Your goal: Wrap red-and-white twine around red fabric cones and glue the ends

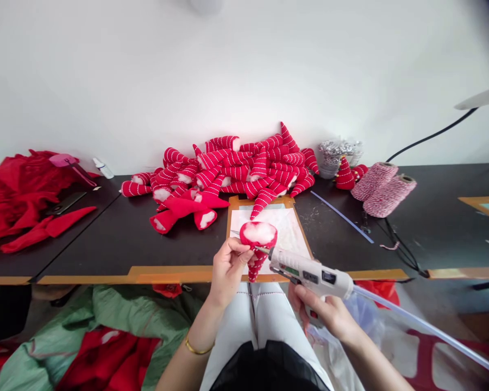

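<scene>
Gripping a red-and-white striped fabric cone (257,262) in its curled fingers, the left hand (228,271) holds it point down, with white stuffing (258,232) filling the open top, just beside the nozzle of a hot glue gun (309,274). The right hand (326,315) is closed around the gun's handle. Ahead of the left hand, a sheet of paper (264,231) lies on a black table (167,244), with a heap of stuffed cones (236,174) beyond it, and two spools of twine (383,190) sit farther ahead of the right hand.
</scene>
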The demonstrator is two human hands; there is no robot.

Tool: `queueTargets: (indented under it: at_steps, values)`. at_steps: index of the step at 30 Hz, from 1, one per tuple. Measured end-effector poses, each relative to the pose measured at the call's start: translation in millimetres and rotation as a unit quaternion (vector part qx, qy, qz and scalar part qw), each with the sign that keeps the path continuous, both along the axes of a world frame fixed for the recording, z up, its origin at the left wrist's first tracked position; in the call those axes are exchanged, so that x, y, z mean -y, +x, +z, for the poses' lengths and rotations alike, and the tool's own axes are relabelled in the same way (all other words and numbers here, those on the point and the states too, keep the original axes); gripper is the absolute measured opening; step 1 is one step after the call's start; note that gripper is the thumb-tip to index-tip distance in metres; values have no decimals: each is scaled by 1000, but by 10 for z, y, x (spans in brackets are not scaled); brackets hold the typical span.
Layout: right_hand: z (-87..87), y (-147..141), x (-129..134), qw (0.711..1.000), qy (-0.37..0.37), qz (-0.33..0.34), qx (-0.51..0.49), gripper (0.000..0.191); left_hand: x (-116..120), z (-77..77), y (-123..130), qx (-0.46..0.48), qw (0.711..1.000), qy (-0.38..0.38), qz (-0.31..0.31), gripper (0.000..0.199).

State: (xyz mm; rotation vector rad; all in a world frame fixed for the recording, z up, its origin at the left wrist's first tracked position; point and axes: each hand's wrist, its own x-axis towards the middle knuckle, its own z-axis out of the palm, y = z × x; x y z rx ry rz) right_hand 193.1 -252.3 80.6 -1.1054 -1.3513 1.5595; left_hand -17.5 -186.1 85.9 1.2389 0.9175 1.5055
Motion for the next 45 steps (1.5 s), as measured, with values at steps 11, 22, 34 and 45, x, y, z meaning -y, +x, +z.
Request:
queueTargets:
  at_steps: [11,22,34,45]
  values:
    - [60,-34,6,1000,25,0,17,61,11,7,8,22,1000,-12,0,36]
    - [63,14,22,996,54,-57,33,46,-20,-104,21,71,997,-25,19,33]
    - [16,-105,-104,997,66,0,37,47,4,-71,80,101,993,-64,16,37]
    - [-3,-110,-96,997,71,6,33,47,3,-83,79,97,993,-59,24,37]
